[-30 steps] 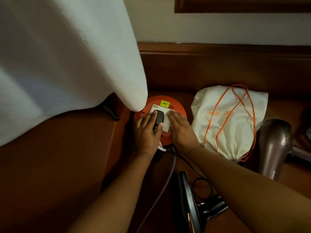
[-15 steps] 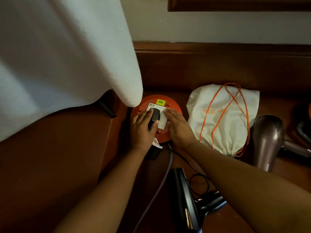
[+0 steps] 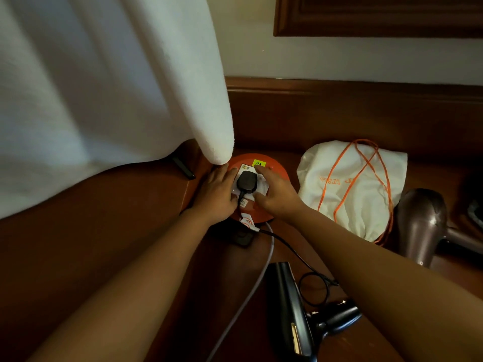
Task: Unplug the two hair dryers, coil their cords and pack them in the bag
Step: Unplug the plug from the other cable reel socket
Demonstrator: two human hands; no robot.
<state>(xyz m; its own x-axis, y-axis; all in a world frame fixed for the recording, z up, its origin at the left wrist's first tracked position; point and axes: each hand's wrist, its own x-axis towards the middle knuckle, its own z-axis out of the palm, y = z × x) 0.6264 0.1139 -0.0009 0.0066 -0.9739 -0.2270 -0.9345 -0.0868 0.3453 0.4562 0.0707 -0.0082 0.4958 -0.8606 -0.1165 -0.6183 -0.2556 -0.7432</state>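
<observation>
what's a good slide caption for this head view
Both hands, left and right, brace the orange socket reel around a black plug, two hair dryers beside a drawstring bag.

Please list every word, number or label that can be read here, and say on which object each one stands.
"M9", handwritten: yellow sticker on the orange socket base.
Orange print on the white drawstring bag: upside down, unreadable.
Small labels on the socket plate: too small.
Tag on the cord: unreadable red mark.
</observation>
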